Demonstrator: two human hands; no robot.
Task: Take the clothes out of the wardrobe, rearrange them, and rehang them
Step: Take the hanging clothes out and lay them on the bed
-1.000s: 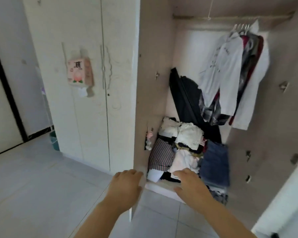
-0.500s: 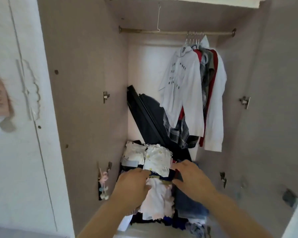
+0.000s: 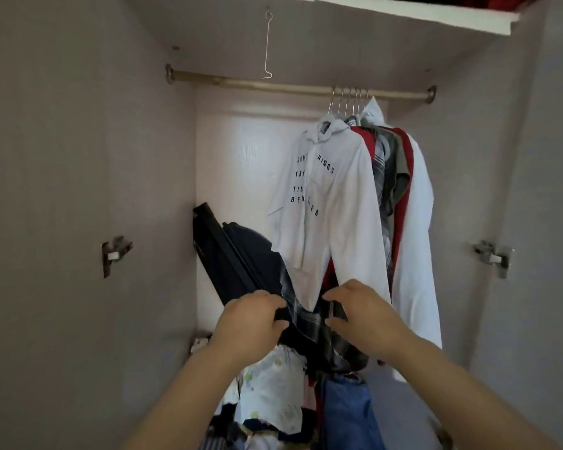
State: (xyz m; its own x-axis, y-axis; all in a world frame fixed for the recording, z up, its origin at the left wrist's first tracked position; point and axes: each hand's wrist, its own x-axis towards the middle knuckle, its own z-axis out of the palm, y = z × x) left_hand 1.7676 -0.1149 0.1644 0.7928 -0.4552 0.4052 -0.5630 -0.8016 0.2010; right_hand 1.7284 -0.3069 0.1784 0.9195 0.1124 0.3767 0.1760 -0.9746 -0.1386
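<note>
Both hands had risen off the heap of folded clothes beneath them to the hanging hems. The left hand and right hand flanked the grey plaid shirt tail, fingers curled, though I could not tell if either pinched cloth. Above them the white printed hoodie hung on the brass rod, so nothing was out yet.

The brass-coloured rail crosses the wardrobe from wall to wall and carries several wire hangers, all pushed to its right end (a white hoodie hangs foremost). Lower lies a pile of clothes, blue jeans at its right.
</note>
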